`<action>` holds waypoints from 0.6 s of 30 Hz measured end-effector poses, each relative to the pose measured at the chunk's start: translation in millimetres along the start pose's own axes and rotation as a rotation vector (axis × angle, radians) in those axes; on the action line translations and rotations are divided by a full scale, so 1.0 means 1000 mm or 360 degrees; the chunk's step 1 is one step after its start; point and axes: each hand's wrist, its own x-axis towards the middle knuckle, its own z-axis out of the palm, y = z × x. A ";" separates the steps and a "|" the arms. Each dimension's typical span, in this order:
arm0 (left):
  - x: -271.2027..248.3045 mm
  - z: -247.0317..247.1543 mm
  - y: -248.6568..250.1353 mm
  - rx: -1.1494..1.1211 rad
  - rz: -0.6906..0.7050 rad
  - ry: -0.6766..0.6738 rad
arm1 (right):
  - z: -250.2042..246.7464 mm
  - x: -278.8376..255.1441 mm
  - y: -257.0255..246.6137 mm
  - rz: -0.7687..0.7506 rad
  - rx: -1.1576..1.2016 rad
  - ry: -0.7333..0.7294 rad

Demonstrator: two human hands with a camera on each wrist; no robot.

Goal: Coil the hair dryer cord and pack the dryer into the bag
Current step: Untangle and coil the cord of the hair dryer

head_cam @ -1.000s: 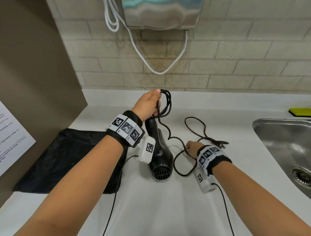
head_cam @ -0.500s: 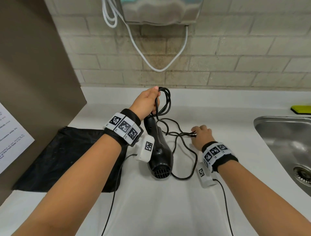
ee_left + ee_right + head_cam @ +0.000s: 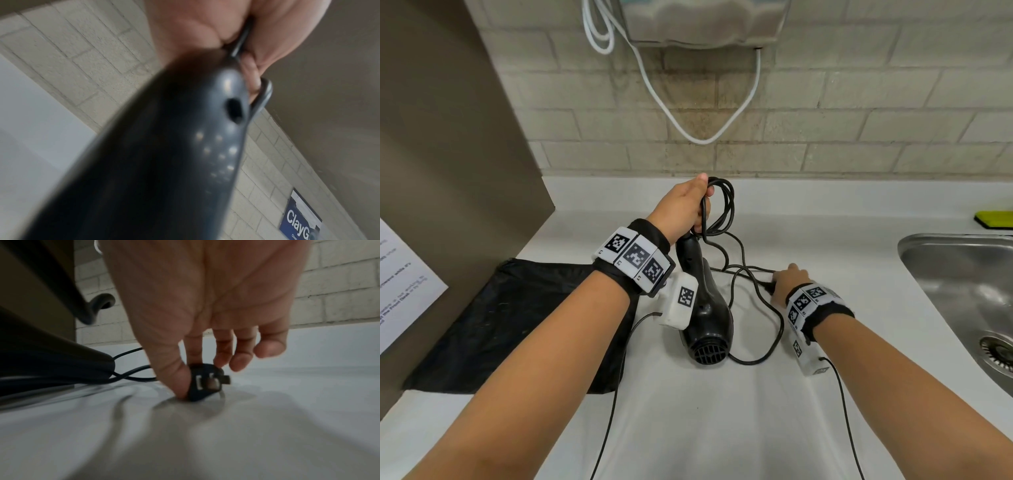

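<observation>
Two hands busy | left hand [image 3: 683, 205] gripping dryer [image 3: 705, 315] handle plus cord [image 3: 722, 209] loops, mid frame | right hand [image 3: 789, 279] pinching plug [image 3: 205, 382] on surface [image 3: 722, 428] | bag [image 3: 517, 325] lower left | lift plug, loop slowly, keep loops even.

Black hair dryer [image 3: 707, 315], black cord [image 3: 724, 209], black bag [image 3: 517, 325], white counter [image 3: 705, 428]

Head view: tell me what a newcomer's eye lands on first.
The black hair dryer at the centre of the white counter, its handle and several cord loops gripped in the left hand. Next, the right hand pinching the plug on the counter beside it. The black bag lies flat at the left.
</observation>
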 end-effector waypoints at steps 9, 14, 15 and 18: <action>-0.001 -0.002 0.001 -0.0032 -0.0019 -0.0017 | -0.011 0.000 0.003 0.0057 0.0045 -0.0049; 0.000 0.000 0.002 -0.0031 -0.0022 -0.0037 | -0.010 -0.003 0.008 0.0130 0.0572 0.0197; 0.000 0.000 0.002 -0.0027 -0.0023 -0.0039 | -0.010 -0.005 0.008 0.0114 0.0677 0.0224; 0.000 0.001 0.002 -0.0023 -0.0018 -0.0043 | -0.007 -0.011 0.004 0.0063 0.0940 0.0285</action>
